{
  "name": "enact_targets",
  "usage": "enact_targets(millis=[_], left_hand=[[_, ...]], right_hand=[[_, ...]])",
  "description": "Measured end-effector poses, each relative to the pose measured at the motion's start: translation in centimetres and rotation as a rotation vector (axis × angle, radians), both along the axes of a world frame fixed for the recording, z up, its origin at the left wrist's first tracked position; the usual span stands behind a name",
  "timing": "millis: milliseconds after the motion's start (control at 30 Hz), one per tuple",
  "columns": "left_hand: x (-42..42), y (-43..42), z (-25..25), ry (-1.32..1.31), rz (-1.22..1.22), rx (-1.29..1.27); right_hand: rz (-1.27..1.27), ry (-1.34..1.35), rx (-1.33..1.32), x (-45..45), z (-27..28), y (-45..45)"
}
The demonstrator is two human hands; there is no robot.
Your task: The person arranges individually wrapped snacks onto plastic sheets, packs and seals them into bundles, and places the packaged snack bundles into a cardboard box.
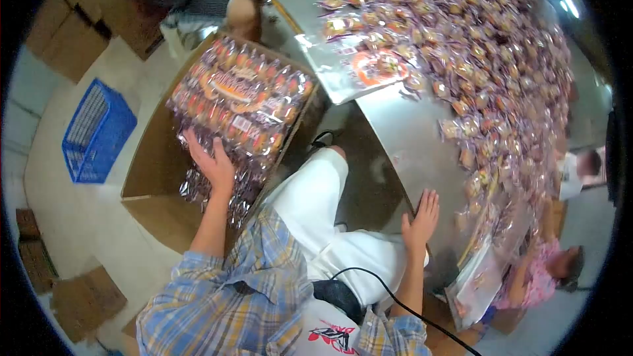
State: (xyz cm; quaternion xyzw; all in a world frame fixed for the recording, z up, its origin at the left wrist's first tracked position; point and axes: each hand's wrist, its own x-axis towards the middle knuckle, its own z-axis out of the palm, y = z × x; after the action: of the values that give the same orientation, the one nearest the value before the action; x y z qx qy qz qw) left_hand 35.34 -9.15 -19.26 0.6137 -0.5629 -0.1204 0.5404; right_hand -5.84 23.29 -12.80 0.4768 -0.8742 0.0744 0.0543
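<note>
My left hand (214, 165) reaches into an open cardboard box (155, 158), fingers spread, at the lower edge of a large clear printed bag (241, 92). Rows of small wrapped snacks fill that bag, which lies at the far end of the box. Below it, more shiny purple-and-clear packets (244, 188) show beside my wrist. My right hand (423, 219) rests open, fingers out, on the near edge of the metal table (415, 132). Nothing is in its fingers.
Many small wrapped snacks (475, 46) heap across the table. A flat printed bag (379, 69) lies at its corner. On the floor to the left stands a blue basket (99, 132). Cardboard boxes (69, 33) stand behind. Other people sit at the far right (537, 270) and top.
</note>
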Motion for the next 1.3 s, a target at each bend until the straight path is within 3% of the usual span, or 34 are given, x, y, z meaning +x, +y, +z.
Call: enact_targets(millis=[100,133,233,367,767,1133,1200,1300], left_hand=[[-2.3,-2.1,6.8,-0.472,-0.384,-0.162],[-3.2,-3.6,6.9,-0.596,-0.385,-0.19],[-6.2,-7.6,7.3,-0.806,-0.358,0.014],[-8.6,-8.8,6.5,-0.902,-0.365,0.315],[-7.7,-8.0,4.9,-0.812,-0.34,0.174],[-8.3,-8.2,6.9,-0.802,-0.426,0.242],[-8.3,-8.1,7.0,-0.779,-0.428,0.131],[-8.2,-9.7,8.0,-0.684,-0.661,0.092]], right_hand=[[-0.01,-0.014,-0.053,0.3,0.1,0.0],[-0.008,-0.023,-0.074,0.3,0.2,0.1],[-0.021,-0.017,-0.07,-0.1,-0.4,0.3],[0.002,-0.026,-0.132,0.3,-0.3,0.7],[-0.074,-0.023,-0.126,0.6,-0.2,-0.1],[-0.086,0.001,-0.154,0.2,-0.9,0.1],[-0.088,0.009,-0.159,0.3,-0.6,0.0],[-0.11,-0.078,-0.215,0.3,0.8,-0.3]])
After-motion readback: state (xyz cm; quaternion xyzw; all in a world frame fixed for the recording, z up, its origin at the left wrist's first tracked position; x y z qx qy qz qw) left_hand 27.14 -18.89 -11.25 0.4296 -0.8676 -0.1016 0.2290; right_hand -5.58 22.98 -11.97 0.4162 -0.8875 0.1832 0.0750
